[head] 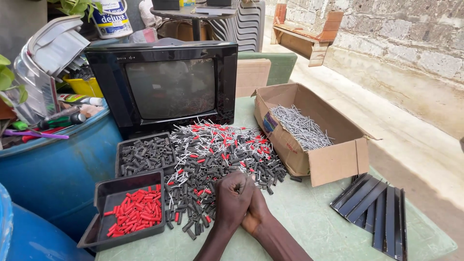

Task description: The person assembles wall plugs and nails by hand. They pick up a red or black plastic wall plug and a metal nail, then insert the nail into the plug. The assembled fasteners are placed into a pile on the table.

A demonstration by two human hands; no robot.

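My left hand (234,195) is closed in a fist at the near edge of a big pile of black and red sleeved terminals (217,150) on a pale green table (314,222). Pressed against it from the right is my right hand (255,215); its fingers are hidden behind the fist. Whether anything sits between the two hands cannot be seen. To the left, a black tray (108,188) holds red sleeves (137,211). Behind that, a second black tray (120,157) holds black sleeves (147,153).
An open cardboard box (333,162) with several bare metal pins (302,126) stands right of the pile. A black tube television (169,87) stands behind it. Black angled strips (379,208) lie at the table's right corner. A blue barrel (58,169) with tools stands left.
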